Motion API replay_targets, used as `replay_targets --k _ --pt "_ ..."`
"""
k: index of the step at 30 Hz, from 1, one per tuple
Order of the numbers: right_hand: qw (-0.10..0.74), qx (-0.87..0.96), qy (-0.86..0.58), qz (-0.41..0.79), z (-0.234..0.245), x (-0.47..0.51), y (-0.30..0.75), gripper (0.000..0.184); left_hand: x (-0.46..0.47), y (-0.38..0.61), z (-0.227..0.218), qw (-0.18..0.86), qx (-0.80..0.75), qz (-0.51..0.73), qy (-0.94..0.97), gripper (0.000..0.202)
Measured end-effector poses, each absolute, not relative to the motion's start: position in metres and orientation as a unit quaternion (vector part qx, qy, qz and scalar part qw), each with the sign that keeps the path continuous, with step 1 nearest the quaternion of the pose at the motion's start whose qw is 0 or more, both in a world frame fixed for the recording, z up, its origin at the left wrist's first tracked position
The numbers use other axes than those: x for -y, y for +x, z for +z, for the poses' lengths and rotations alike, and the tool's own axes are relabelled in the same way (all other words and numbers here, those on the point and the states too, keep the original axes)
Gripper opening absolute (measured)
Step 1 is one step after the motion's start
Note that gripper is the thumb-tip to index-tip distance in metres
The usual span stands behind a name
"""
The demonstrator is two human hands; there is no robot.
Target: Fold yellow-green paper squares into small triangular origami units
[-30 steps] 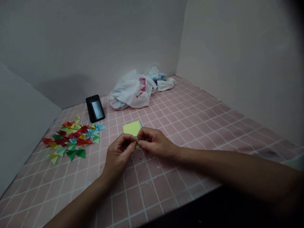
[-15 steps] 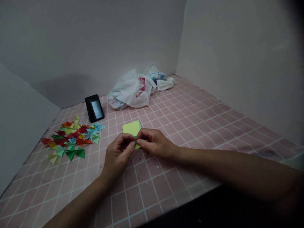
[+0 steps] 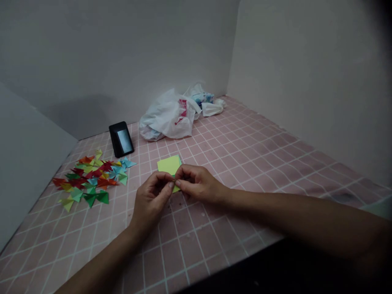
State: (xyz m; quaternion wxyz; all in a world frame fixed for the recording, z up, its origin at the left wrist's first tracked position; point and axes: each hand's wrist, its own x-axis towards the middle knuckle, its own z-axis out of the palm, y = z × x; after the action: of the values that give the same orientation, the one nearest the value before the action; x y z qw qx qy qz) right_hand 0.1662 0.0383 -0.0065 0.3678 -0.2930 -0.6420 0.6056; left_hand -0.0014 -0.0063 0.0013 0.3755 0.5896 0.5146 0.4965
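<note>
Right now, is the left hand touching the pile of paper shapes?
Apart: the head view shows pink mat between the left hand and the paper pile.

Left hand point(image 3: 149, 200): one. Right hand point(image 3: 197, 183): one. Yellow-green paper square point(image 3: 168, 165): one. Folded paper pieces point(image 3: 90, 179): one multicoloured heap, roughly thirty or more, too overlapped for an exact tally. Black smartphone point(image 3: 121, 139): one. White plastic bag point(image 3: 167, 116): one, red print. Blue-patterned packet point(image 3: 202, 98): one. Pink gridded worktop point(image 3: 245, 163): one. Grey wall panels point(image 3: 122, 61): three.
</note>
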Motion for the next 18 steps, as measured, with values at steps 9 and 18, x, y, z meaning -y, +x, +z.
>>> replay_targets --k 9,18 --pt "0.367 0.627 -0.294 0.621 -0.0065 -0.0377 0.1663 0.006 0.0067 -0.0023 0.0007 0.332 -0.516 0.470 0.635 0.002" --pt "0.359 0.609 -0.286 0.647 -0.0030 -0.0363 0.1663 0.005 0.0072 -0.0055 -0.0002 0.340 -0.520 0.464 0.632 0.004"
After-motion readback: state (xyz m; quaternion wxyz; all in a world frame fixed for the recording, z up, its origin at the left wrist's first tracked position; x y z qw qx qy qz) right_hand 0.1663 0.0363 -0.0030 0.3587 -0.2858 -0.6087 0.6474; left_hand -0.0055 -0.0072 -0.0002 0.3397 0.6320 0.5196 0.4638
